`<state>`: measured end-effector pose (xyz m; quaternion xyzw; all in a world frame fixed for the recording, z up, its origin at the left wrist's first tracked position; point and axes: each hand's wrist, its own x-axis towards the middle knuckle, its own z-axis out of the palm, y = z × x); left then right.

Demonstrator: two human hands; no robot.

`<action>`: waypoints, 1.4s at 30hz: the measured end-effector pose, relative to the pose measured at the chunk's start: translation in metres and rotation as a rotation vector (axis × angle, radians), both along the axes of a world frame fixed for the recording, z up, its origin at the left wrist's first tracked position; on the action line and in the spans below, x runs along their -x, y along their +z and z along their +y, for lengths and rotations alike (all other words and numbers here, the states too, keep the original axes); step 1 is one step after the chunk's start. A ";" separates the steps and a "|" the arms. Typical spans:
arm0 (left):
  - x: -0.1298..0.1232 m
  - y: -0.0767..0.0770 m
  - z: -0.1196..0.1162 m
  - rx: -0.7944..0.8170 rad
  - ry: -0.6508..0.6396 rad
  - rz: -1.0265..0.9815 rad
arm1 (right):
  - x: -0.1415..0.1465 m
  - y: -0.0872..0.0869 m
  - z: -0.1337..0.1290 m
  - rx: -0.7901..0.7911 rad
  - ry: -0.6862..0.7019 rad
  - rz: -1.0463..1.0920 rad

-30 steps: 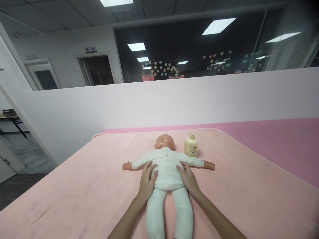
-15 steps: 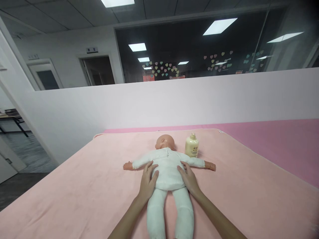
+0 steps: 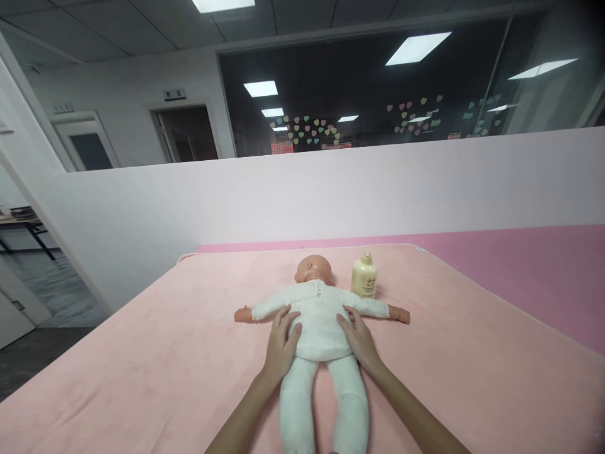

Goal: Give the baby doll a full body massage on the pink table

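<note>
A baby doll (image 3: 321, 325) with a white cloth body lies on a pink blanket (image 3: 189, 353), its head away from me and both arms stretched out sideways. My left hand (image 3: 282, 340) rests against the left side of its torso, thumb and fingers apart. On the torso's right side lies my right hand (image 3: 359, 337), its fingers also spread on the cloth. Both hands touch the doll without gripping it. A pale yellow bottle (image 3: 364, 277) stands upright just beyond the doll's right-hand arm, near its head.
Behind the blanket runs a low white wall (image 3: 302, 195) with dark glass above it. A pink surface (image 3: 543, 271) shows at the right. At the far left are a table (image 3: 23, 222) and a grey floor beyond a white partition.
</note>
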<state>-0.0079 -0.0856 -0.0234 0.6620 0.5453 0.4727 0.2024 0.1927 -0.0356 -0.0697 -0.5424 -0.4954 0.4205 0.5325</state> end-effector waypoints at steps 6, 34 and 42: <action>0.000 0.000 0.000 -0.013 0.009 -0.007 | 0.001 0.001 -0.001 -0.011 0.000 0.004; -0.001 0.000 -0.001 0.017 0.008 0.008 | -0.001 -0.003 0.002 0.027 0.018 -0.037; 0.000 0.000 -0.001 0.016 0.004 0.007 | -0.001 -0.001 0.002 0.035 0.015 -0.040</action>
